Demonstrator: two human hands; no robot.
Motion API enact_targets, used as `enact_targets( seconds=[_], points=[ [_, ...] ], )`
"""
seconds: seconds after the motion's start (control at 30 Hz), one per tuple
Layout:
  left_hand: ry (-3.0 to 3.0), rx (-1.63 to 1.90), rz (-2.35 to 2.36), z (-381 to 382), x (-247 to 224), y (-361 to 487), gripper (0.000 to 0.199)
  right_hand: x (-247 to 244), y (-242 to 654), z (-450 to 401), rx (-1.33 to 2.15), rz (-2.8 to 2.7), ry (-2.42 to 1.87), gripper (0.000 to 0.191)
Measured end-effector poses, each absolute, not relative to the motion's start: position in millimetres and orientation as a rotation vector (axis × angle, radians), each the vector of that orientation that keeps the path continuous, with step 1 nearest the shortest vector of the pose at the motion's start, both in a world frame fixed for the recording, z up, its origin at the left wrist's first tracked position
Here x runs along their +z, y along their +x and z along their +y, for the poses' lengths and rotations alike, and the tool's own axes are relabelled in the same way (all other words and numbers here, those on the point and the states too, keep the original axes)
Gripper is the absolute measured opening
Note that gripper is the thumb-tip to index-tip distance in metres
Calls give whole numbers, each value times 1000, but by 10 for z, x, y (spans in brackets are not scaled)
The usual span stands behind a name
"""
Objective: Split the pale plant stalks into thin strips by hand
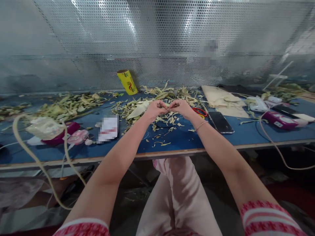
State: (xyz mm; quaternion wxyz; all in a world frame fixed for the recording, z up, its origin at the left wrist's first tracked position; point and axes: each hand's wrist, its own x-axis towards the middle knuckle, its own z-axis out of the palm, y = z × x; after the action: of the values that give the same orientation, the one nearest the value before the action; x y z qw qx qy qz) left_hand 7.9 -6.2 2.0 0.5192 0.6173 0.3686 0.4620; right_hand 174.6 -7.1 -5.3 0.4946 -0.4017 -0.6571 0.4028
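My left hand and my right hand meet above the middle of the table, fingertips pinched close together. Whatever lies between the fingers is too small to make out. Around and beneath them spreads a heap of pale green, curled scraps, like dried leaves or trimmings. One broad pale piece lies beside my left hand. Just right of my right wrist are red and yellow loops, perhaps scissor handles, partly hidden by the wrist. A dark phone rests farther right.
Another scrap heap covers the back left. A yellow cardboard tube leans against the perforated metal panel. Purple devices sit on both sides, with a pale hose looping over the left edge. Brown card lies back right.
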Motion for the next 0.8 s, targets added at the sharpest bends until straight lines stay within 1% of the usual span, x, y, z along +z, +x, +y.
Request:
enact_targets(
  seconds=[0.13,0.3,0.4,0.47,0.63,0.8],
  points=[
    [1386,1057,826,-71,12,88,36,-71,1748,-61,973,-1613,-932,15],
    [1410,1098,818,-81,-1,116,38,-71,1763,-46,947,-1612,-891,14],
    [1409,1137,894,-78,9,128,39,-55,1775,-48,934,-1613,-889,14],
    [1466,1144,953,-67,20,121,36,-51,1779,-55,983,-1601,-895,14],
    [1807,1216,1081,-39,51,76,23,-76,1757,-75,1309,-1427,-855,13],
    [1954,1190,1115,-50,52,76,19,-93,1721,-77,1292,-1433,-917,13]
  ],
)
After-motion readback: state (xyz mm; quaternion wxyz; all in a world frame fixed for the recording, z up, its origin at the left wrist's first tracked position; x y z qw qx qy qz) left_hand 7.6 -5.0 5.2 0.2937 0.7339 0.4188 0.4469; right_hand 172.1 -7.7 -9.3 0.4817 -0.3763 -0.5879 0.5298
